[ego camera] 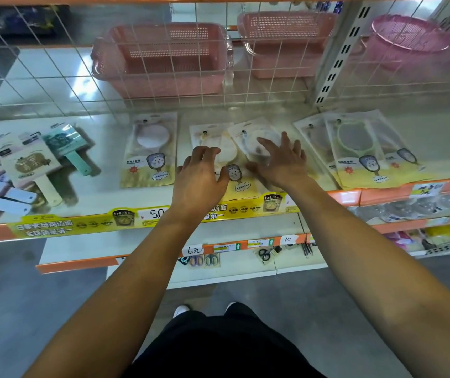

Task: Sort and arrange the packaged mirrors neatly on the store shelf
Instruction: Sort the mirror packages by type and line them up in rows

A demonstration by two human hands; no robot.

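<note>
A: So, the fingers?

B: Left hand [200,175] curls its fingers onto the middle mirror pack [218,156]; right hand [281,159] lies spread flat on the tilted pack [256,137] just right of it, mid-shelf [104,203].

A: Which step?

B: Squaring those two, I'd judge. Next: slide the tilted one straight, level with the left pack [150,151]. Both arms reach forward.
</note>
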